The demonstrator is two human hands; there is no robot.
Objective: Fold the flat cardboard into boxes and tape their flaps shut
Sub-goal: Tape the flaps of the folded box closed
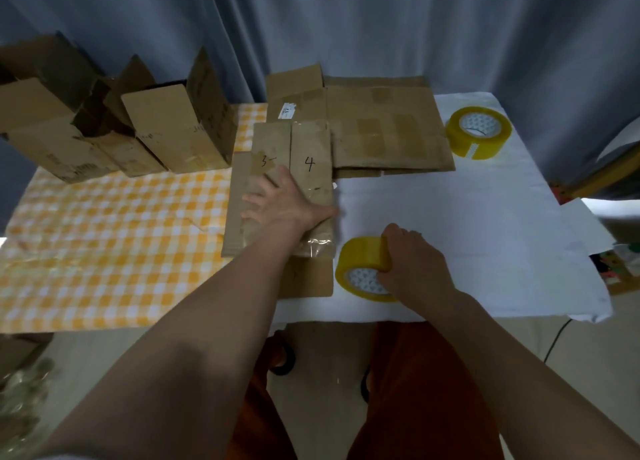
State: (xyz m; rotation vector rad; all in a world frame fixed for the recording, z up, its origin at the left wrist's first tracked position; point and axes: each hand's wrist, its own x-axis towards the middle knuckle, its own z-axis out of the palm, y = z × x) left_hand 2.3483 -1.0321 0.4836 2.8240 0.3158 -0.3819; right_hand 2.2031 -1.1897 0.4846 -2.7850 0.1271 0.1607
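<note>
While the left hand (280,203) lay flat on the box (294,189), fingers straight and spread and pressing the top flaps down, the right hand (412,262) was curled over a roll of tape (360,269) just to the right of the box's near end. The box lay on the table (450,217) with its long axis running away from the person, and the seam between the two flaps, marked 3 and 4, ran the same way. The left hand sat over the middle of that seam, so the tape lay to the right of and nearer than its fingers, close beside the box's near corner. Some clear tape already showed on the near end of the flaps. The right hand was plainly the nearer one to the tape and had it gripped, thumb side on the rim. Judging by that, the coming move would call for drawing tape along the seam, away from the body. A stack of flat cardboard (388,130) lay further back, and a second roll (479,132) well apart at the right.
</note>
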